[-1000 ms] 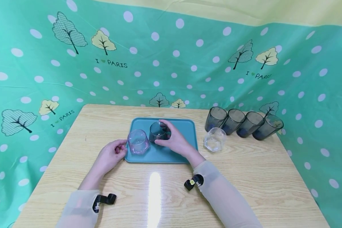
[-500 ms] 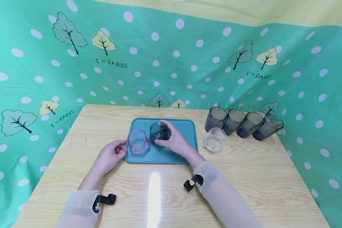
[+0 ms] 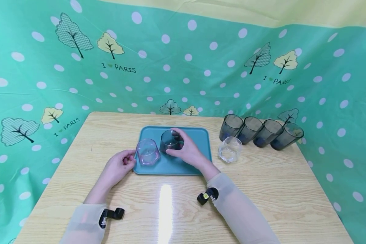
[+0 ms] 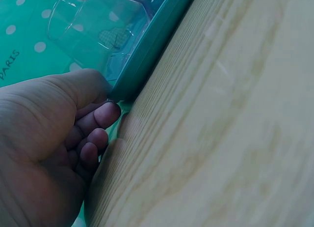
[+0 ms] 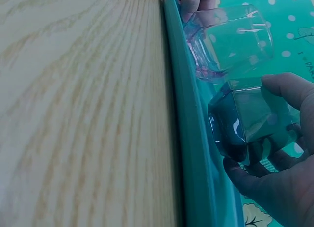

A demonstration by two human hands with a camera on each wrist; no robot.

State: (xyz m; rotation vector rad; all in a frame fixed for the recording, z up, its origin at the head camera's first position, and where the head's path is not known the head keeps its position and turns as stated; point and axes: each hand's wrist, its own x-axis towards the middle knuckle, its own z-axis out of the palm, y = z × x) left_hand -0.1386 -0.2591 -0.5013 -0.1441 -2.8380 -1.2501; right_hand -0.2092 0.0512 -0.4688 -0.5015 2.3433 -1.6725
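Observation:
My right hand [image 3: 189, 150] grips a short smoky grey glass [image 3: 167, 142] with thumb and fingers round its sides. That glass stands upright on the left half of a blue tray [image 3: 198, 140]. Just left of it on the tray is a clear glass with a pinkish tint and a faceted base [image 3: 147, 154]. At the tray's left edge my left hand [image 3: 117, 166] pinches the rim. In the left wrist view the thumb [image 4: 93, 84] lies at the tray's corner with the other fingers curled below. The right wrist view shows the grey glass [image 5: 245, 124] close beside the pinkish one [image 5: 230, 40].
Right of the tray stands a clear faceted glass [image 3: 229, 150] on the wooden table [image 3: 244, 189]. Behind it, several tall smoky glasses [image 3: 252, 130] form a row. A green dotted cloth [image 3: 183, 67] hangs at the back and sides.

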